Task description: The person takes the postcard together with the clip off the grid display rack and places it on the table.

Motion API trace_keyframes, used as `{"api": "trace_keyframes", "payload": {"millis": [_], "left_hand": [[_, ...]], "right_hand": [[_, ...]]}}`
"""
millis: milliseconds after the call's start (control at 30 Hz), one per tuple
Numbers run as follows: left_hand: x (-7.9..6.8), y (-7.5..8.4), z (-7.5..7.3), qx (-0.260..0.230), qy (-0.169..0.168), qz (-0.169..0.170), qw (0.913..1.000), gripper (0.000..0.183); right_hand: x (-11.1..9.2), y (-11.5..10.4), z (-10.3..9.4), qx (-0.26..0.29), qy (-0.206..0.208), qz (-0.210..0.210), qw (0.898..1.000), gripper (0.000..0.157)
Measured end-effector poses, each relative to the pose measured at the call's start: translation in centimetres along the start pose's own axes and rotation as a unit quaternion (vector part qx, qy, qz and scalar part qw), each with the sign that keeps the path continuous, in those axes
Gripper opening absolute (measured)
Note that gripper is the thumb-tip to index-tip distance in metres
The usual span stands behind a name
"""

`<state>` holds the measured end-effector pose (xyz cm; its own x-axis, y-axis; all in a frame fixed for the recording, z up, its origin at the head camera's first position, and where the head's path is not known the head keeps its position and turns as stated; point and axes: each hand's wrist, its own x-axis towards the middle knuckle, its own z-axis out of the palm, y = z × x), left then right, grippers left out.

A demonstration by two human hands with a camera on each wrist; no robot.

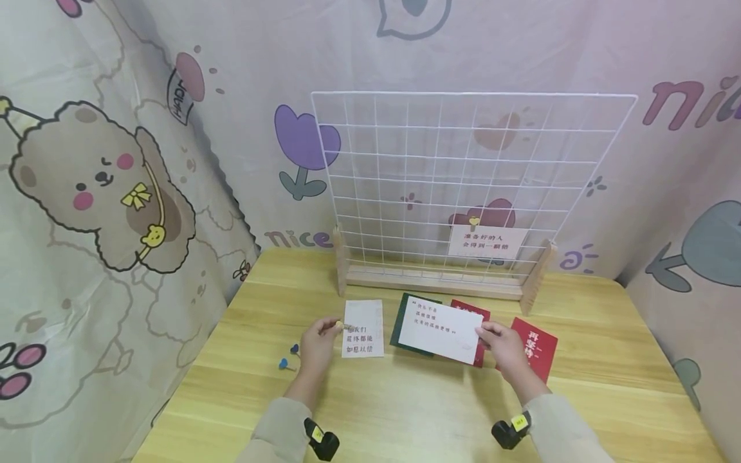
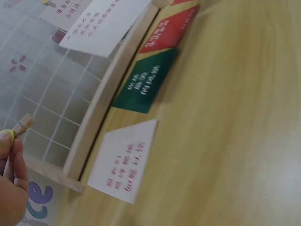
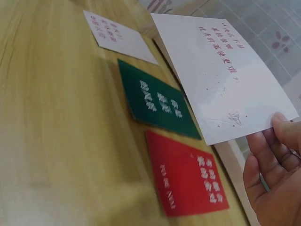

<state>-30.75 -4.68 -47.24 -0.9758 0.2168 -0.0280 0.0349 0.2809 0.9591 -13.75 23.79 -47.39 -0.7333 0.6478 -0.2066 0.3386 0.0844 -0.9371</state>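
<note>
My right hand (image 1: 505, 344) pinches the right edge of a white card (image 1: 440, 329) printed with red characters, held up over the table. Between the thumb and fingers of my left hand (image 1: 320, 344) is a small wooden clothespin (image 2: 23, 125) with a yellow ornament. Below it on the table lies another white card (image 1: 363, 341). A green card (image 3: 157, 100) and a red card (image 3: 188, 176) lie side by side, partly covered by the held card in the head view. A second red card (image 1: 535, 347) lies beyond my right hand, partly hidden by it.
A white wire grid (image 1: 469, 170) stands in a wooden base (image 1: 434, 283) at the table's back. One white card (image 1: 492, 242) hangs low on it from a yellow-topped clip (image 1: 474, 221). Two heart clips, dark blue (image 1: 294, 349) and light blue (image 1: 283, 364), lie left of my left hand.
</note>
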Motion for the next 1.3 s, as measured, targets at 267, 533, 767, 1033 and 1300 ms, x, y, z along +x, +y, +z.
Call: {"api": "trace_keyframes", "payload": {"millis": [267, 533, 767, 1033, 1300], "left_hand": [[-2.0, 0.1, -1.3, 0.052, -0.013, -0.049, 0.9974, 0.024], [-3.1, -1.5, -2.8, 0.041, -0.021, -0.069, 0.9965, 0.027], [-3.5, -2.9, -3.9, 0.018, -0.018, -0.071, 0.9972, 0.030], [-4.0, -4.2, -5.4, 0.050, -0.008, -0.093, 0.9944, 0.032], [-4.5, -5.7, -6.5, 0.054, 0.005, -0.122, 0.9910, 0.028]], "right_hand": [[-0.5, 2.6, -1.2, 0.015, 0.000, 0.011, 1.000, 0.031], [-1.0, 5.4, -2.6, 0.022, 0.001, 0.020, 1.000, 0.032], [-2.9, 5.5, -3.6, 0.007, 0.007, 0.032, 0.999, 0.033], [-3.7, 7.1, -4.1, -0.007, 0.008, 0.044, 0.999, 0.040], [-4.5, 8.2, -4.8, -0.004, 0.002, 0.078, 0.997, 0.044]]}}
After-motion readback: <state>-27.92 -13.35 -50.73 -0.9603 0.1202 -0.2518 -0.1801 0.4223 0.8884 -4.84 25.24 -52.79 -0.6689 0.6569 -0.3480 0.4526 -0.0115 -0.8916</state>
